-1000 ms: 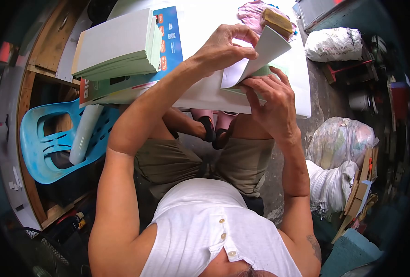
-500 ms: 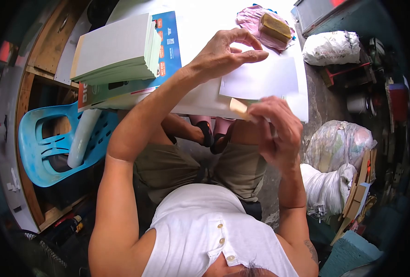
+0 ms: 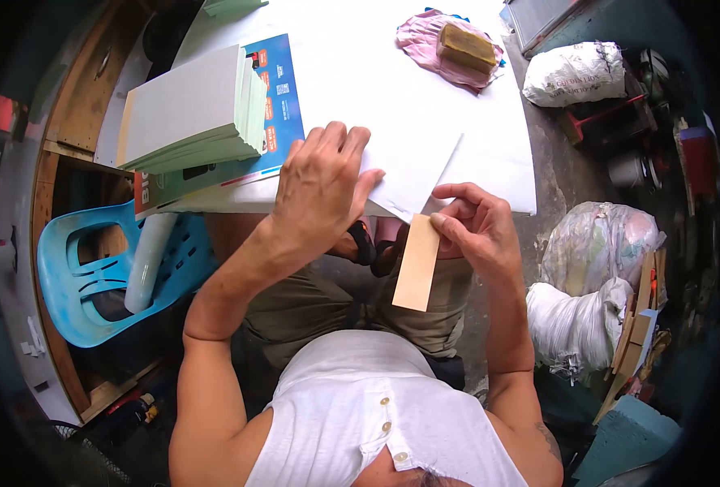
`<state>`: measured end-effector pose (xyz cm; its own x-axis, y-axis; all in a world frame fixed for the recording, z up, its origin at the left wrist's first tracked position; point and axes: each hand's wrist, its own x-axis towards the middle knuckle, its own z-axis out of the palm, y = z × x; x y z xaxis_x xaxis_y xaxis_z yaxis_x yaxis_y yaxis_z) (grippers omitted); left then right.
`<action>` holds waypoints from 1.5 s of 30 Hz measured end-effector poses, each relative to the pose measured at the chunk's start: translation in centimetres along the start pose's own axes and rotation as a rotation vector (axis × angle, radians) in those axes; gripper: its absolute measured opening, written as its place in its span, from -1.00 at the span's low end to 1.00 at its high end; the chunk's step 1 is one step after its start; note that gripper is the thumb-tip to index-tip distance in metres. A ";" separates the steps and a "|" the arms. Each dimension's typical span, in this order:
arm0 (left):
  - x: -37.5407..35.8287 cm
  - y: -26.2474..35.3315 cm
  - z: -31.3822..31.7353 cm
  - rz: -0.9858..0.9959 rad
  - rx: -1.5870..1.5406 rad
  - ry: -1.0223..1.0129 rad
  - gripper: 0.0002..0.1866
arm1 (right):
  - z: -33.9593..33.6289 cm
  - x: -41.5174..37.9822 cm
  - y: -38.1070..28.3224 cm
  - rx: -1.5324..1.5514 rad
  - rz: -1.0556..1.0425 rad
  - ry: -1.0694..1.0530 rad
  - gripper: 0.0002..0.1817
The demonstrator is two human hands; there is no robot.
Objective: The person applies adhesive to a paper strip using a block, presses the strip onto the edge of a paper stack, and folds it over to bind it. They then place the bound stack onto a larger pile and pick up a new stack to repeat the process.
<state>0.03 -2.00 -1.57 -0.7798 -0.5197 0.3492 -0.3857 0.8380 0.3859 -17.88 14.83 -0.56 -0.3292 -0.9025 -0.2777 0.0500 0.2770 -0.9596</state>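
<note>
My right hand pinches a narrow tan strip between thumb and fingers just off the table's near edge. The strip hangs down toward my lap, its top end at the corner of a white sheet of paper. That sheet lies at a slant on the white table, its corner reaching the edge. My left hand is palm down over the sheet's left side, fingers bent and thumb held apart, with nothing seen in it. To its left stands a thick stack of pale green-edged pads.
Under the stack lies a blue printed board. A brown block sits on a pink cloth at the back. A blue plastic chair holds a clear roll at left. Filled bags stand on the floor at right.
My left hand has come down and left to the table's near edge. My right hand has dropped a little, the tan strip now hanging downward. The white sheet has shifted left and turned.
</note>
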 end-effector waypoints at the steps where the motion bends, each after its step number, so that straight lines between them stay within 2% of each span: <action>1: -1.1 0.5 -0.4 -0.046 -0.014 -0.010 -0.53 | -0.4 0.3 -0.2 -0.061 -0.022 0.016 -0.66; 5: -3.2 1.7 -0.8 -0.005 -0.027 -0.005 -0.43 | -1.8 1.1 -0.4 -0.136 -0.110 0.044 -0.68; 6: -3.3 1.7 -0.6 -0.011 -0.031 -0.015 -0.35 | -2.0 1.0 -0.6 -0.171 -0.132 0.059 -0.69; 10: -2.9 0.7 0.0 0.014 -0.037 -0.037 -0.33 | -2.7 -0.4 -1.9 -0.200 -0.215 0.162 -0.75; 13: -2.4 1.0 -0.2 0.020 -0.087 0.022 -0.32 | -2.2 -1.6 -2.9 -0.153 -0.368 0.212 -0.75; 15: -1.7 1.9 -1.3 0.041 -0.141 0.115 -0.32 | -1.8 -1.9 -3.4 -0.243 -0.611 0.119 -0.73; 16: -1.3 2.5 -2.2 -0.033 -0.376 0.026 -0.35 | -1.6 -2.0 -3.7 -0.291 -0.732 0.067 -0.72; 19: 0.7 3.0 -1.5 -0.113 -1.356 -0.253 -0.39 | -0.4 -2.4 -4.8 -0.361 -0.934 0.023 -0.72; 20: 1.5 3.0 -1.7 -0.086 -1.449 -0.440 -0.37 | -0.4 -2.3 -5.2 -0.380 -0.962 0.036 -0.74; 21: 2.2 2.7 -1.6 -0.084 -1.527 -0.574 -0.46 | -0.5 -2.1 -5.6 -0.397 -0.989 0.050 -0.75; 23: 2.9 2.5 -3.3 -0.246 -1.637 -0.815 -0.59 | -1.5 -1.7 -5.9 -0.401 -0.994 0.070 -0.76; 25: 3.5 2.8 -2.8 -0.146 -1.434 -0.634 -0.67 | -2.2 -0.8 -5.2 -0.239 -0.943 0.140 -0.75; 27: 4.5 3.6 -3.0 -0.111 -1.269 -0.524 -0.71 | -2.6 -1.1 -5.7 0.240 -0.618 0.110 -0.77; 28: 5.6 4.1 -3.4 -0.119 -1.204 -0.504 -0.72 | -3.1 -0.5 -5.7 0.283 -0.543 0.107 -0.78; 31: 8.5 4.8 -3.4 -0.131 -1.079 -0.476 -0.73 | -5.6 0.9 -5.5 0.070 -0.357 0.022 -0.81; 33: 10.5 4.3 -2.2 -0.022 -0.896 -0.401 -0.68 | -6.4 2.5 -5.5 0.079 -0.363 0.052 -0.86; 35: 12.5 3.8 -2.0 -0.034 -0.827 -0.346 -0.71 | -7.6 3.9 -5.9 0.053 -0.359 0.085 -0.86; 37: 14.7 2.3 -0.6 0.016 -0.759 -0.181 -0.78 | -8.7 6.0 -6.2 -0.028 -0.375 0.199 -0.86; 41: 19.8 0.8 1.7 -0.064 -0.604 0.010 -0.74 | -11.3 12.7 -6.1 -0.279 -0.394 0.422 -0.82; 45: 24.2 -0.6 4.3 -0.116 -0.456 0.153 -0.78 | -13.2 19.6 -4.9 -0.546 -0.257 0.572 -0.72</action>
<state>-20.76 -14.40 2.98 -0.6498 -0.6523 0.3901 -0.1842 0.6331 0.7518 -37.00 0.13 -0.71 -0.7037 -0.6935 0.1544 -0.5079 0.3389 -0.7920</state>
